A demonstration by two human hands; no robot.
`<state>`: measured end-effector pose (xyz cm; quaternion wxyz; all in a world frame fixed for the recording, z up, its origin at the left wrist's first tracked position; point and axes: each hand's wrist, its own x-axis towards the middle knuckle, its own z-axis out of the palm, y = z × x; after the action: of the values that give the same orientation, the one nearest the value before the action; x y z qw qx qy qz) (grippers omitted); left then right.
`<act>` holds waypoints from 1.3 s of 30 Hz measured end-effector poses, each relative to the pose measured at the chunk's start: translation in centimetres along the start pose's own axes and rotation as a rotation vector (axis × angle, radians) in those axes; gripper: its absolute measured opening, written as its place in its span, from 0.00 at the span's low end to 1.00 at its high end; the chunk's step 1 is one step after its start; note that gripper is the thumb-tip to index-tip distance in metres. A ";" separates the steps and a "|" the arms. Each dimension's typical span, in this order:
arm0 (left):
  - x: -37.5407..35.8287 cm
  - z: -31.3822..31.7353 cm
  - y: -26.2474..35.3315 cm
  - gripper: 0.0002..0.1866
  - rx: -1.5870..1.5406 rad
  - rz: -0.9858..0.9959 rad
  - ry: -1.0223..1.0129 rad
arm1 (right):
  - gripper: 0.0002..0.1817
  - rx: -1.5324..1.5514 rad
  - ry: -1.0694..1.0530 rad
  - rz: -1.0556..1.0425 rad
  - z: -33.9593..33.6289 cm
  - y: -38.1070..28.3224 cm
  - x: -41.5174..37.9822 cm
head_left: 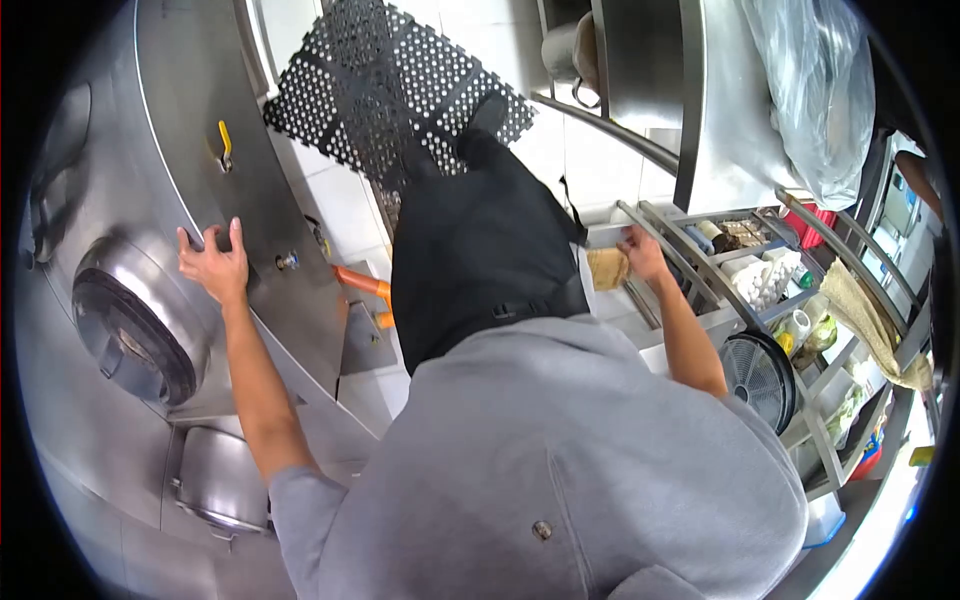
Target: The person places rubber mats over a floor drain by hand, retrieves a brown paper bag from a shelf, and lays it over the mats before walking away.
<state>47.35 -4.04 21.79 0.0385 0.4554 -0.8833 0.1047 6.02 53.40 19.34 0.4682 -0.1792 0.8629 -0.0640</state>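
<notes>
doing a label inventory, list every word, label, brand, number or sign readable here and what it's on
No readable text.
Wrapped goods on metal rack: any print too blurred to read.
Round detail on grey shirt: any marking too small to read.
Tan block by right hand: no lettering visible.

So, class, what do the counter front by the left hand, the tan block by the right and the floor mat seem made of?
Counter front: likely smooth stainless steel, by its grey sheen. Tan block: perhaps wood, matt, judging by colour. Floor mat: black rubber or plastic, dull, pierced with holes.
</notes>
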 end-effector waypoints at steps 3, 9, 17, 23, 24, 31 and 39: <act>-0.6 -0.8 -0.2 0.18 -0.002 -0.009 -0.020 | 0.20 -0.063 -0.011 0.034 -0.3 -0.4 0.4; -0.9 0.2 -1.1 0.19 -0.046 0.010 -0.040 | 0.19 0.229 0.081 0.232 1.8 -2.0 -6.9; -0.7 -0.1 -0.7 0.18 0.003 0.074 -0.028 | 0.18 0.125 -0.093 0.245 7.7 -0.4 -12.4; -0.8 -0.4 -0.6 0.19 0.003 0.116 -0.016 | 0.18 0.280 0.057 0.294 7.2 -0.4 -10.8; -0.7 -0.4 -0.6 0.19 0.024 0.113 -0.021 | 0.18 0.291 0.063 0.284 7.1 -0.4 -10.1; -0.8 -0.7 -0.3 0.19 0.047 0.101 -0.039 | 0.18 0.320 0.253 0.214 5.9 -3.3 -9.6; -1.0 -0.5 -1.1 0.21 0.063 0.155 -0.050 | 0.20 0.133 0.242 0.138 6.1 -4.3 -14.5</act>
<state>48.78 -3.72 22.26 -0.0061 0.3891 -0.9129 0.1235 19.40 55.09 28.52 0.3748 -0.0790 0.9172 -0.1096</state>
